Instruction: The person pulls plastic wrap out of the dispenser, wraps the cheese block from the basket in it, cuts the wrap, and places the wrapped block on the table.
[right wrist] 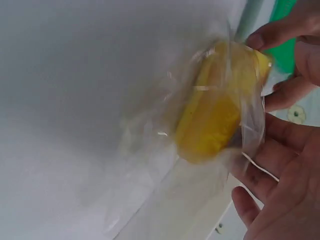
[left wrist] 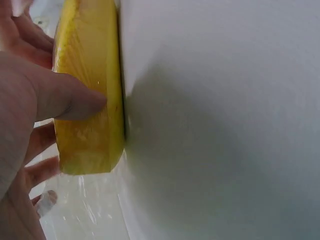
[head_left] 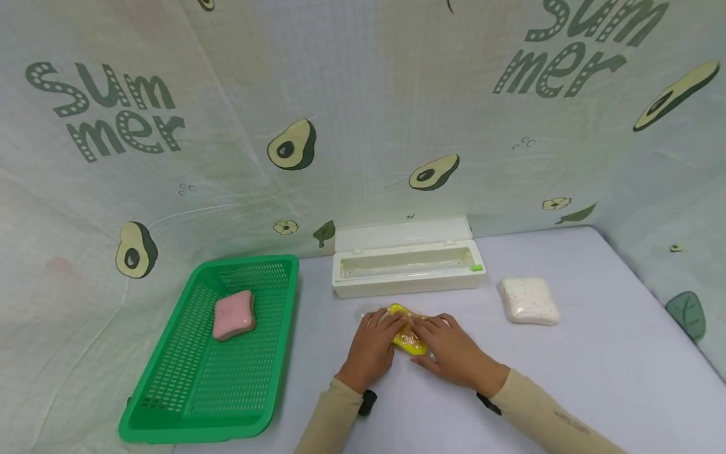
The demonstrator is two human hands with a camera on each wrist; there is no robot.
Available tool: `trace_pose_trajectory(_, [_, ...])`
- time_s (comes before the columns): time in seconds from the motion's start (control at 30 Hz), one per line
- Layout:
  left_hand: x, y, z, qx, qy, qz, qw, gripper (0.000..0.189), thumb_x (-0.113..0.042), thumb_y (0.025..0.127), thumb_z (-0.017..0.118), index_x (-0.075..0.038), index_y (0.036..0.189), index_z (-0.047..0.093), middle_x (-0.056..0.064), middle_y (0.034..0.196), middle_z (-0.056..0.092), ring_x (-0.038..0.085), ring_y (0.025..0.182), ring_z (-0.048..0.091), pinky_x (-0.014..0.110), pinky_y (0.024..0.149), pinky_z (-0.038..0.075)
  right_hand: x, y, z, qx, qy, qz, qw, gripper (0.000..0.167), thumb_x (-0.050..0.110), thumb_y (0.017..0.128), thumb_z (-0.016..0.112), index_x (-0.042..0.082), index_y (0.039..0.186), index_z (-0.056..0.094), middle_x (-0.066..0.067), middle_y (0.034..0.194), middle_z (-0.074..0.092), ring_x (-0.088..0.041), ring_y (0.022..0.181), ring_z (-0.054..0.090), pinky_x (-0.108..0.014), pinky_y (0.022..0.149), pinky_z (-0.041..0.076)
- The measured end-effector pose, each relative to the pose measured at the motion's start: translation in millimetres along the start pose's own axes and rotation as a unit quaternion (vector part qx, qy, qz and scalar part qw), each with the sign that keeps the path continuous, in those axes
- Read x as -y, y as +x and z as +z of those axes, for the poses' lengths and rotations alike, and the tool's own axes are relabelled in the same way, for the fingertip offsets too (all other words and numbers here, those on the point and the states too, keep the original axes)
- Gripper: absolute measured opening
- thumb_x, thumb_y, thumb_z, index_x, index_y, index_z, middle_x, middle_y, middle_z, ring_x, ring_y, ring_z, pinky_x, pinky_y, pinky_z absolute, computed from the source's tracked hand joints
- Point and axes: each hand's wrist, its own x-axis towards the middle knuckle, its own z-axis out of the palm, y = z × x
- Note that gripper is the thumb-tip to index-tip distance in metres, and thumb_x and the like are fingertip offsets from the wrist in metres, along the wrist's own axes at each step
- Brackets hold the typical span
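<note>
While avocado-print sheeting [head_left: 357, 94] backs the pale table [head_left: 601, 353], left hand [head_left: 370, 350] and right hand [head_left: 454, 354] grip a yellow bar [head_left: 409, 344].

The head view looks forward and down from above the near side of the white-covered table [head_left: 595, 378], taking in the surface from the rectangular green plastic basket [head_left: 193, 434] at left to its right edge, and the pale avocado-printed cloth [head_left: 363, 94] at the far side. The left wrist view sits close behind the left hand [head_left: 371, 345], turned sideways, facing the yellow bar in clear plastic film [head_left: 409, 343]. The right wrist view, also close and sideways, faces far and left past the right hand [head_left: 454, 354]. All three share the bar; head and right wrist share the basket's green.
</note>
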Motion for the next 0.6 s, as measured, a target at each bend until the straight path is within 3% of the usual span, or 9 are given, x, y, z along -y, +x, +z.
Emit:
trace_pose_trajectory(0.13, [-0.7,2.1,-0.5,0.008,-0.009,0.016,0.9998,0.048,-0.005,0.094,0.077,-0.025,0.138,0.069,-0.010,0.149,0.062,0.023,0.152,0.042,0.045,0.122,0.035,5.9,-5.7,-10.0,0.018,0.038,0.007,0.9991,0.045,0.035,0.100,0.072,0.002,0.131,0.068,-0.009,0.132,0.070,-0.027,0.118,0.064,-0.053,0.106,0.044])
trace_pose_trajectory(0.3, [0.8,4.4,3.2,-0.006,-0.019,0.042,0.9989,0.048,0.000,0.093,0.078,-0.028,0.132,0.073,-0.015,0.151,0.059,0.023,0.158,0.031,0.046,0.125,0.029,5.2,-15.6,-18.3,0.029,0.092,0.006,0.9953,0.030,0.009,0.102,0.062,0.005,0.130,0.071,-0.007,0.132,0.070,-0.027,0.120,0.063,-0.053,0.104,0.045])
trace_pose_trajectory(0.43, [2.1,4.9,5.1,-0.023,-0.005,0.056,0.9982,0.047,-0.005,0.095,0.078,-0.034,0.131,0.075,-0.010,0.158,0.052,0.025,0.158,0.030,0.044,0.124,0.030,-1.1,-25.9,-17.2,0.007,0.119,-0.009,0.9929,0.047,-0.012,0.088,0.059,0.010,0.127,0.074,-0.004,0.133,0.071,-0.024,0.117,0.062,-0.051,0.099,0.048])
trace_pose_trajectory(0.6, [2.1,2.1,2.2,-0.026,-0.008,0.058,0.9979,0.058,-0.003,0.094,0.079,-0.041,0.136,0.071,-0.002,0.154,0.052,0.026,0.146,0.043,0.042,0.117,0.038,-10.4,-40.1,-9.5,-0.028,0.099,-0.037,0.9939,0.072,-0.023,0.072,0.066,0.012,0.134,0.071,-0.003,0.138,0.068,-0.024,0.116,0.062,-0.048,0.094,0.053])
